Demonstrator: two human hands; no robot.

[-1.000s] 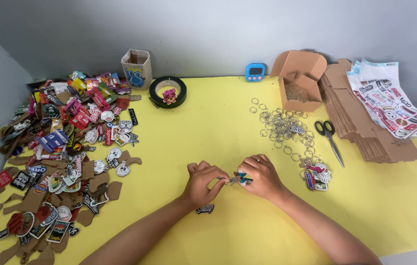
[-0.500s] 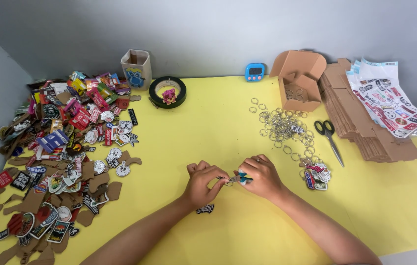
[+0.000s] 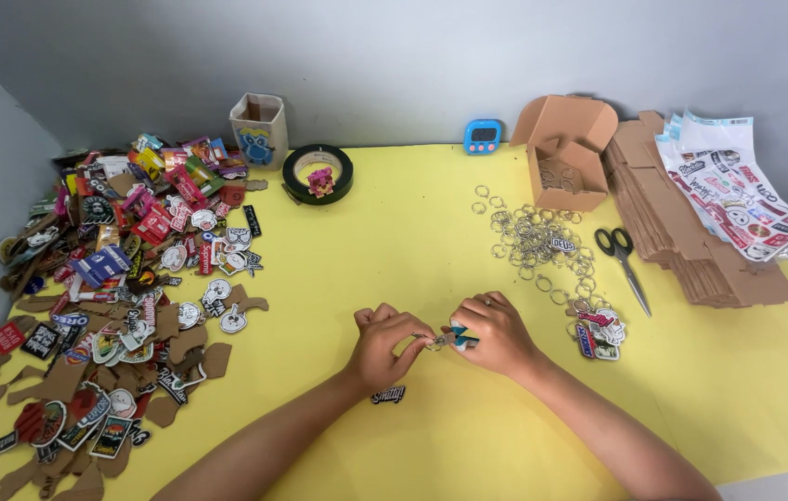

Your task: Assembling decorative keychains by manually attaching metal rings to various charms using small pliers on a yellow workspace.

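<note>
matt yellow table [image 3: 394,232]. shiny metal rings [image 3: 533,237]. glossy printed charms [image 3: 134,241] with plain brown backs. matt brown cardboard box [image 3: 568,153] and flats [image 3: 681,232]. glossy sticker sheets [image 3: 737,195]. black plastic-handled metal scissors [image 3: 624,260]. glossy black tape [image 3: 318,173].

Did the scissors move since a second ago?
No. The scissors lie in the same spot as before, between the pile of metal rings and the stack of brown cardboard, handles toward the open box.
</note>
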